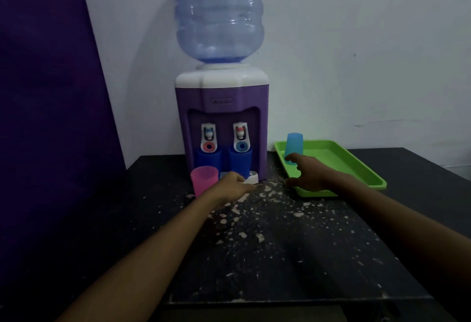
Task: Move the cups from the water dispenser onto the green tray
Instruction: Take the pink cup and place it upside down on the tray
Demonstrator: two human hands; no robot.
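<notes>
The purple water dispenser (221, 107) stands at the back of the dark table. Two dark blue cups (209, 160) (240, 162) sit under its two taps. A pink cup (204, 177) stands upright on the table just left of the drip tray. A light blue cup (294, 143) stands upside down at the far left corner of the green tray (356, 166). My left hand (233, 185) rests in front of the drip tray, right beside the pink cup, holding nothing. My right hand (305, 172) hovers over the tray's near left part, fingers spread, one fingertip at the light blue cup's base.
A large water bottle (219, 16) is mounted on top of the dispenser. The black table (267, 245) is flecked with pale chips in the middle. A purple panel (51, 118) stands at the left and a white wall behind.
</notes>
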